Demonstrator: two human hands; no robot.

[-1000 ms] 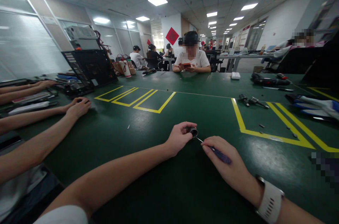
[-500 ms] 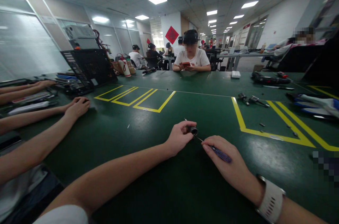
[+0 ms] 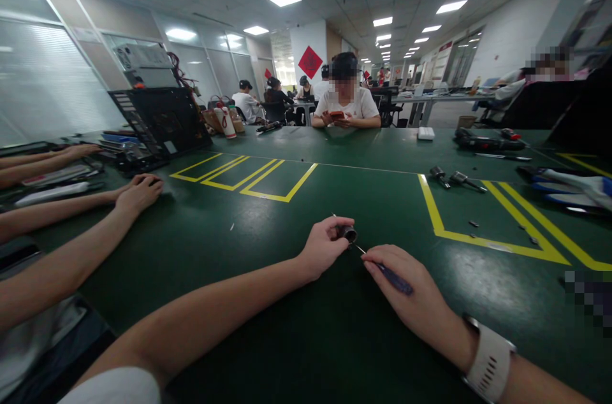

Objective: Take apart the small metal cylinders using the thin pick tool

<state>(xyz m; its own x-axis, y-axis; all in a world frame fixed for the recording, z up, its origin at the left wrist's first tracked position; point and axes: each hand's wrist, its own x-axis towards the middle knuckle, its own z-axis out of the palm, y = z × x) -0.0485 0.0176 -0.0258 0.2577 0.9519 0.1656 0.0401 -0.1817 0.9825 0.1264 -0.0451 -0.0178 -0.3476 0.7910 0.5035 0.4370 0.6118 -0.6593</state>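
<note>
Near the middle of the green table (image 3: 268, 238), my left hand (image 3: 321, 248) grips a small dark metal cylindrical part (image 3: 350, 234) between thumb and fingers. The round open end of the part faces right, towards me. My right hand (image 3: 406, 283) is closed on a screwdriver (image 3: 396, 279) with a purple handle and a thin shaft. The shaft points up and left, its tip at the lower edge of the metal part. Whether the tip touches the part I cannot tell. A thin piece sticks out behind the part, above my left fingers.
Yellow tape (image 3: 440, 219) marks areas on the table. Metal parts (image 3: 459, 180) and several tiny pieces lie in the right-hand area. Blue-and-white tools (image 3: 574, 184) rest at the far right. Another person's hands (image 3: 138, 194) lie at the left. Opposite sits a person (image 3: 347, 104) holding a phone.
My right hand and the screwdriver have shifted very slightly left. My left hand and the metal part stay almost in place.
</note>
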